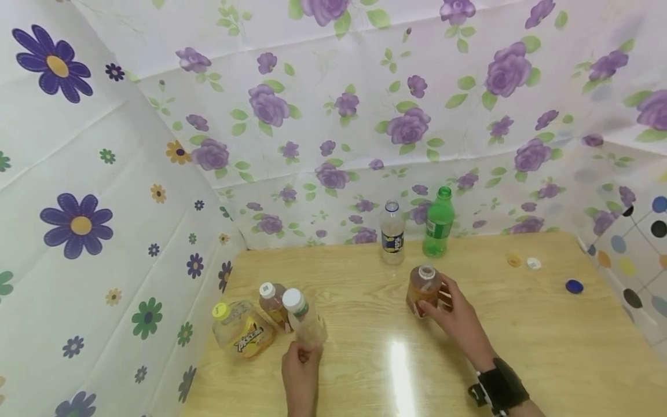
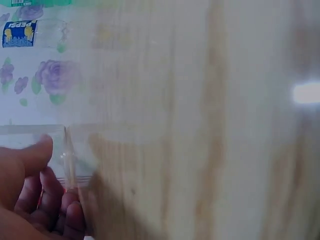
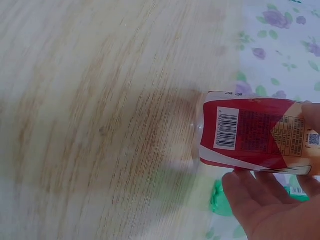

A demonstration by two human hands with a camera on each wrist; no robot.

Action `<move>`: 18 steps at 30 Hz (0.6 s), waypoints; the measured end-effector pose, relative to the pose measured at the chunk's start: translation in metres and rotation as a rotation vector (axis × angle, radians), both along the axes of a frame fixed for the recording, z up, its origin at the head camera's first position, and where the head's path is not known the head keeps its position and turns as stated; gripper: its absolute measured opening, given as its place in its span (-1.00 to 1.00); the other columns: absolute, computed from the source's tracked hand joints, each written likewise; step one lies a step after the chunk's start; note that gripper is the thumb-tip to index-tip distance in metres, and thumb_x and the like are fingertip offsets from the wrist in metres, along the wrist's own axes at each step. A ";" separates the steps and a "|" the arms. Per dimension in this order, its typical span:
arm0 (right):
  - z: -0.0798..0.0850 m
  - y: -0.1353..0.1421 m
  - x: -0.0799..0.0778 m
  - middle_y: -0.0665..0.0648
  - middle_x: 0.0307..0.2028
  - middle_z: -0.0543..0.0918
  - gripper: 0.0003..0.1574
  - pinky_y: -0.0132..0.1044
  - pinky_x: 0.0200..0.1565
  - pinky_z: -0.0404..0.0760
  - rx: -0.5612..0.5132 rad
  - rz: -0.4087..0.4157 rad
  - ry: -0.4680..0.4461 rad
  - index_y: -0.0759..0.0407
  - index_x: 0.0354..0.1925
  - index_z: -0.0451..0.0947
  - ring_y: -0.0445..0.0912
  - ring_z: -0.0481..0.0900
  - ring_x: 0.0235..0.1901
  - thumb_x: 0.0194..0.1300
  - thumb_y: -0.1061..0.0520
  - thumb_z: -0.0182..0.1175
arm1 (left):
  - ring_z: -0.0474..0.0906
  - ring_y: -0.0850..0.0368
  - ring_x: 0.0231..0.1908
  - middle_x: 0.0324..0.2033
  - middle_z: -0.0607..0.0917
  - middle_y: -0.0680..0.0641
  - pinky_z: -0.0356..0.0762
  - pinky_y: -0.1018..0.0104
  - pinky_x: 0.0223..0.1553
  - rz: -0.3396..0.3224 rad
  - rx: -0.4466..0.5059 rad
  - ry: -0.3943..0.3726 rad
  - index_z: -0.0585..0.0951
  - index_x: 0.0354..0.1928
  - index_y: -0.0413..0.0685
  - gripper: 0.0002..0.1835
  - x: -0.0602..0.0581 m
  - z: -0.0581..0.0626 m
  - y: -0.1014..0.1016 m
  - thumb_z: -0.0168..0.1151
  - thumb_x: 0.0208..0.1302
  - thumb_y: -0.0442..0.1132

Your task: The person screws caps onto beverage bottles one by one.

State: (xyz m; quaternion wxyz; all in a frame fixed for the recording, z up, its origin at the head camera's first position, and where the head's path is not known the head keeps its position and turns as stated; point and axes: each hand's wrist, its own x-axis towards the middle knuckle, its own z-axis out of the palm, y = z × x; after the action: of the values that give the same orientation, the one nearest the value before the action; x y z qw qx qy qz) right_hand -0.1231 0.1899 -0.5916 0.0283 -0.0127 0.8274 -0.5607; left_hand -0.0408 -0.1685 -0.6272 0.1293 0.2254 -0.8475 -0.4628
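A clear plastic bottle point(image 1: 311, 327) with a white cap stands slightly tilted at the left of the table. My left hand point(image 1: 302, 368) holds it low down, thumb and curled fingers at its base; in the left wrist view the hand point(image 2: 35, 190) is at the lower left edge. With my right hand point(image 1: 458, 315) I grip a capless bottle point(image 1: 423, 289) of brownish tint, thumb on one side and fingers on the other. Its red and orange label point(image 3: 255, 132) with a barcode shows in the right wrist view, close over the table.
Left of the clear bottle stand a white-capped brownish bottle point(image 1: 276, 307) and a yellow-capped jug point(image 1: 245, 333). Along the back are a capless Pepsi bottle point(image 1: 392, 234) and a capless green bottle point(image 1: 438, 226). Loose yellow point(image 1: 513, 260), white point(image 1: 534, 263) and blue caps point(image 1: 574, 286) lie right.
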 end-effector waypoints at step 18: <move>-0.002 -0.013 0.019 0.26 0.50 0.39 0.09 0.24 0.40 0.40 0.017 0.003 0.048 -0.08 0.65 0.14 0.26 0.39 0.44 0.39 -0.28 0.41 | 0.55 0.16 -0.38 -0.41 0.64 0.05 0.57 0.41 -0.31 -0.283 0.177 -0.078 0.62 -0.32 -0.07 -0.79 0.001 0.007 0.024 0.52 0.31 -0.23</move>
State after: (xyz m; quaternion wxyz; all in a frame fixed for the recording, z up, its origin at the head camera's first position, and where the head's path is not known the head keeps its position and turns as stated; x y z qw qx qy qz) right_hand -0.1044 0.1770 -0.5935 0.0095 -0.0272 0.8327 -0.5530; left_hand -0.0398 -0.1446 -0.6201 0.0093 0.1320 -0.8313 -0.5399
